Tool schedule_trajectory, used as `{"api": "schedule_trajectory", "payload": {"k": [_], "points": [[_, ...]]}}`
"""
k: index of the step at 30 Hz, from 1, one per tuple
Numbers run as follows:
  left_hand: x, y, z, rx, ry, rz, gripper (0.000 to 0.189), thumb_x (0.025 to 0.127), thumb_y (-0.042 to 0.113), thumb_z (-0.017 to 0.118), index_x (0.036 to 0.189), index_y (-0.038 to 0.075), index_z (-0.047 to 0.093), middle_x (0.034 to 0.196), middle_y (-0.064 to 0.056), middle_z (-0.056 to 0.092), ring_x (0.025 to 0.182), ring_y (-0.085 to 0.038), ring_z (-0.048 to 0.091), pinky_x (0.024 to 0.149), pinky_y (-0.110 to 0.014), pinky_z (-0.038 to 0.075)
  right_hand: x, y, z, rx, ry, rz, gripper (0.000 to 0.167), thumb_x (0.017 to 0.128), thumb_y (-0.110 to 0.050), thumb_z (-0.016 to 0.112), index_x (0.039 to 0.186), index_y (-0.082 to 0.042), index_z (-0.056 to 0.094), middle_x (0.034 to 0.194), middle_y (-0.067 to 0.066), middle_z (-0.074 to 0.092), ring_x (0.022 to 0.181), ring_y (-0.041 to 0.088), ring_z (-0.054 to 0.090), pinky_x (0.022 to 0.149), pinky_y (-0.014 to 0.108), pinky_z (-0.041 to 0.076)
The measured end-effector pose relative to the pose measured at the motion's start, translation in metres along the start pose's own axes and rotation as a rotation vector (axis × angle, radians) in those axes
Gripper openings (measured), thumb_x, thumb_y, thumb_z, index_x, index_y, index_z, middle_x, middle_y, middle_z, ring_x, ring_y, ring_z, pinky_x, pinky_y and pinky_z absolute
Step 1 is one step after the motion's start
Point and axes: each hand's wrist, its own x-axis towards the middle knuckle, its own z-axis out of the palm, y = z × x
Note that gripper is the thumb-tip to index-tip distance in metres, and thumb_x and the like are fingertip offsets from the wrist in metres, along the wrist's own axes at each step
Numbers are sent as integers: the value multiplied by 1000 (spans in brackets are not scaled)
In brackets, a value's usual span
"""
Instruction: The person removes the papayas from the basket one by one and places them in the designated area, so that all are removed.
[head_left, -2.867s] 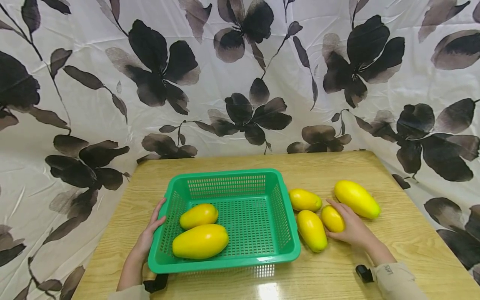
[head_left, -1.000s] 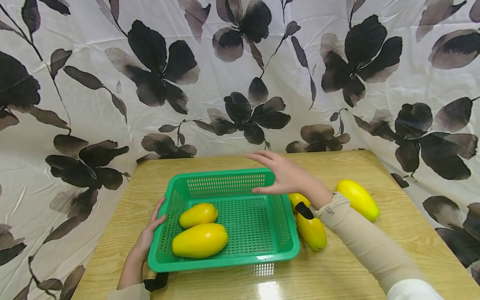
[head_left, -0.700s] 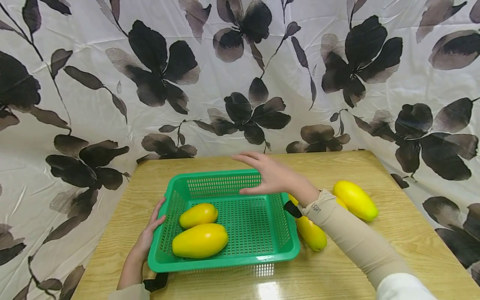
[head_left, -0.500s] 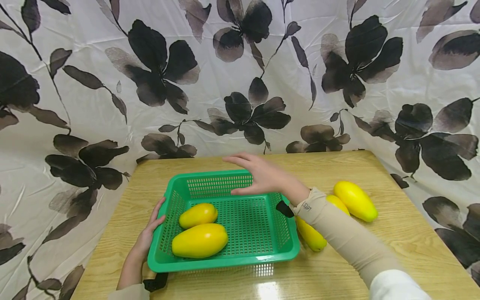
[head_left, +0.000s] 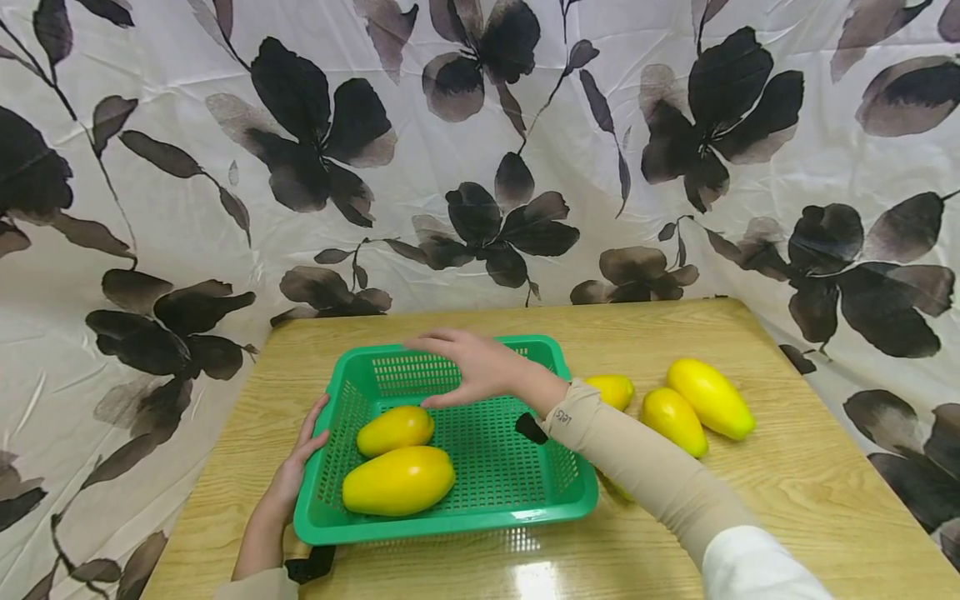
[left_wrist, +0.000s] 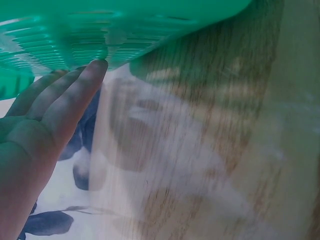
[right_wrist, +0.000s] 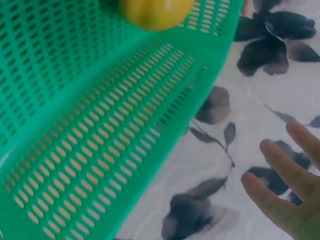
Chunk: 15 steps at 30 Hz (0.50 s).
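Observation:
A green perforated plastic basket (head_left: 450, 527) on the wooden table contains a smaller yellow papaya (head_left: 396, 430) and a larger papaya (head_left: 399, 482), side by side at its left. My left hand (head_left: 288, 479) rests against the basket's left side, thumb at the rim. In the left wrist view its straight fingers (left_wrist: 75, 95) touch the slotted wall. Holding nothing, my right hand (head_left: 476, 367) is over the basket's back part, fingers spread and pointing left, thumb tip close to the smaller papaya. The right wrist view shows those fingers (right_wrist: 285, 170) extended beside the basket.
Right of the basket, a papaya (head_left: 613, 390), another papaya (head_left: 673, 422) and a bigger papaya (head_left: 711, 398) lie on the table (head_left: 795, 500). One more papaya is mostly hidden beneath my right forearm. A floral cloth (head_left: 480, 167) hangs behind the table.
My right hand has left the papaya it held at the right and moved leftward across the basket, fingers spread. My left hand and the basket have stayed in place.

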Motion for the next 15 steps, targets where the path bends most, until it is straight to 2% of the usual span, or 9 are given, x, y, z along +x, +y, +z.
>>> {"api": "schedule_trajectory", "payload": {"k": [3, 15], "points": [[0, 0, 0, -10, 0, 1, 53, 102, 29, 22, 147, 31, -3, 150, -9, -18, 132, -37, 0, 83, -15, 37, 7, -1, 10, 14, -23, -13, 72, 78, -48, 67, 138, -19, 40, 137, 6, 41, 122, 20, 41, 97, 35, 36], [-1, 1, 0, -30, -7, -1, 53, 102, 28, 22, 147, 30, -4, 150, -8, -18, 132, -35, 2, 84, -17, 38, 22, 2, 51, -77, -152, -52, 67, 80, -49, 63, 137, -19, 42, 136, 6, 44, 122, 20, 41, 96, 34, 37]]}}
